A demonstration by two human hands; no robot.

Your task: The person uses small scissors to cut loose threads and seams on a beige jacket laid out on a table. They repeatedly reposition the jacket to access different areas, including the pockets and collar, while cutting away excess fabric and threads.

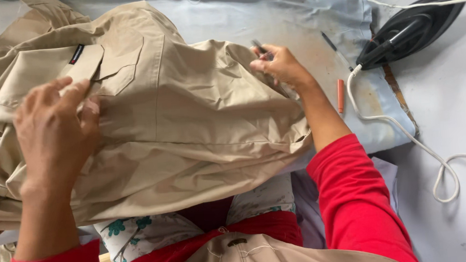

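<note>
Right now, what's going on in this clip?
A person in red sleeves is handling a khaki garment spread over a pale blue padded board. The left hand presses the fabric near a flapped pocket; the right hand holds a small dark tool at a fold. A black iron rests at the board's far right, beside an orange marker.

Soft, even daylight fills the scene, bright without harsh glare, and the shadows are faint, gathering in the folds of the tan garment [189, 123] and under the black iron [415, 25] at 2 o'clock. The left hand [55, 125] at 9 o'clock is slightly motion-blurred. Straight lines bow a little toward the edges.
</note>
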